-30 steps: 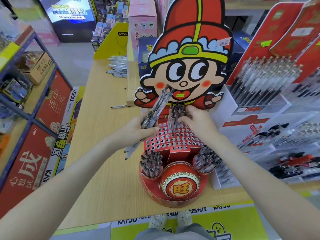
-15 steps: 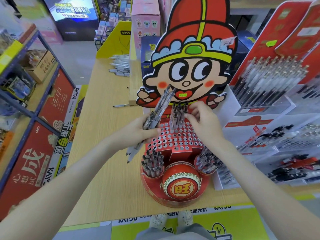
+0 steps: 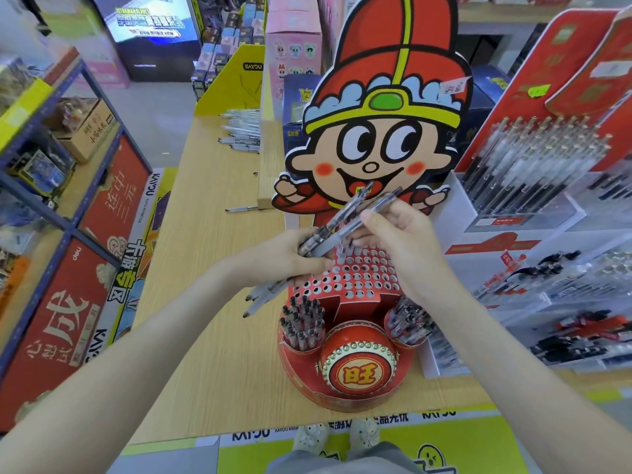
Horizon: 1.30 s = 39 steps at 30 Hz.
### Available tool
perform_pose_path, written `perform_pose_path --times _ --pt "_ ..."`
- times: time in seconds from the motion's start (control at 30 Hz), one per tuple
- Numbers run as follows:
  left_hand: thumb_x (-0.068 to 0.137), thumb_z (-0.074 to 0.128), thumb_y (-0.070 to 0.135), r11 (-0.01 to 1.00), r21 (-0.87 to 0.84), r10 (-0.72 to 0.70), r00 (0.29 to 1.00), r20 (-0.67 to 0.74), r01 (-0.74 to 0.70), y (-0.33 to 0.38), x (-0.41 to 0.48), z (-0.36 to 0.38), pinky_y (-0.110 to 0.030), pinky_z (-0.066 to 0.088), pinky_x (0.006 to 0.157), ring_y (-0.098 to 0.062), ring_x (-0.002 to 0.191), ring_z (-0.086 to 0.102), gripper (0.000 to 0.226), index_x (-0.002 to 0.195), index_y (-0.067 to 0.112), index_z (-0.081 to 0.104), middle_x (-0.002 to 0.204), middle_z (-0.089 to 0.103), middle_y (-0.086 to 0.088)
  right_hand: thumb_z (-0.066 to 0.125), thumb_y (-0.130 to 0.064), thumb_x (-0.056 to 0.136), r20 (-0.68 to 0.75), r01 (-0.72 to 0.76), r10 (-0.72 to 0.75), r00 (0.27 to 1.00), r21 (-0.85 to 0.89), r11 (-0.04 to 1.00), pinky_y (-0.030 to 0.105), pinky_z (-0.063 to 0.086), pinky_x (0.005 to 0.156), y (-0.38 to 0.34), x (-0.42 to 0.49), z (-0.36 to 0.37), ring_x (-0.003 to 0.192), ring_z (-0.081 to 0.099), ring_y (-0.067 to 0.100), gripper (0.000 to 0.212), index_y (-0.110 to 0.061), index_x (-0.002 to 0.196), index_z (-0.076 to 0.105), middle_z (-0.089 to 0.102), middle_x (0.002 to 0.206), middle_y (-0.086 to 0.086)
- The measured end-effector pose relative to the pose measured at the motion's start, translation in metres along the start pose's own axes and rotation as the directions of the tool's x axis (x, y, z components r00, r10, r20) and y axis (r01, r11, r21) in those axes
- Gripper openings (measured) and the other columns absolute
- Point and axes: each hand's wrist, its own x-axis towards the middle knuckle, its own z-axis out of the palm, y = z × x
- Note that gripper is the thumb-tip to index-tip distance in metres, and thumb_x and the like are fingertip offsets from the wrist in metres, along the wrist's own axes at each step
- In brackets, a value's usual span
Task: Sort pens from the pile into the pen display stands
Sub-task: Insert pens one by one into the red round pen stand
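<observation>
A red cartoon-figure pen display stand (image 3: 359,289) sits on the wooden table, its sloped top full of round holes. My left hand (image 3: 290,258) grips a bundle of clear pens (image 3: 328,234), tips pointing down-left and caps up-right. My right hand (image 3: 400,241) is over the stand, fingers pinching one pen (image 3: 379,203) at the upper end of that bundle. Two round cups at the stand's front, the left cup (image 3: 302,328) and the right cup (image 3: 408,321), hold several dark-capped pens. A pile of loose pens (image 3: 241,130) lies far back on the table.
A single pen (image 3: 241,209) lies on the table (image 3: 212,336) beside a wooden divider (image 3: 268,159). Red pen displays (image 3: 533,159) crowd the right side. Blue metal shelving (image 3: 68,213) with boxes runs along the left. My shoes show below the table edge.
My right hand left the pens standing at the back of the stand and moved left onto the bundle in my left hand. The bundle tilted flatter and shifted right, over the stand.
</observation>
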Motion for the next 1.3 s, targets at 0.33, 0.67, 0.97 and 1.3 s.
perform_pose_path --times 0.33,0.67,0.97,1.3 --pt "0.095 0.059 0.015 0.999 -0.041 -0.004 0.991 -0.137 -0.001 -0.022 -0.002 -0.007 -0.025 0.041 0.054 -0.016 0.055 0.043 0.013 0.088 0.014 0.048 0.058 0.050 0.007 0.055 -0.009 0.092 -0.161 0.055 -0.120 0.980 -0.359 0.932 0.034 0.054 0.080 0.016 0.011 -0.038 0.087 0.065 0.016 0.016 -0.026 0.094 0.056 0.066 0.092 -0.003" --pt "0.095 0.058 0.014 0.998 -0.059 0.023 0.980 -0.196 -0.035 -0.022 0.002 -0.007 -0.025 0.043 0.056 -0.012 0.056 0.047 0.008 0.091 0.014 0.050 0.064 0.052 0.002 0.057 -0.020 0.092 0.043 0.114 -0.118 0.992 -0.698 0.707 0.013 0.045 0.070 0.037 0.017 -0.021 0.078 0.059 0.006 0.008 -0.014 0.096 0.054 0.061 0.084 -0.008" --pt "0.095 0.059 0.018 0.998 -0.050 0.030 0.984 -0.177 -0.039 -0.025 0.006 -0.006 -0.028 0.043 0.058 -0.013 0.056 0.045 0.010 0.092 0.013 0.051 0.063 0.049 0.002 0.061 -0.032 0.090 0.052 0.113 -0.112 0.992 -0.745 0.658 0.014 0.038 0.059 0.054 0.018 -0.012 0.072 0.052 0.009 0.019 -0.016 0.091 0.050 0.055 0.074 -0.010" --pt "0.095 0.059 0.018 0.998 -0.043 0.033 0.992 -0.119 -0.038 -0.021 0.010 -0.001 -0.021 0.044 0.056 -0.008 0.053 0.048 0.012 0.094 0.010 0.051 0.060 0.052 0.007 0.059 -0.036 0.091 0.022 0.078 -0.116 0.993 -0.859 0.505 0.029 0.036 0.060 0.056 0.015 0.000 0.083 0.059 0.027 0.026 -0.015 0.087 0.045 0.052 0.080 0.000"
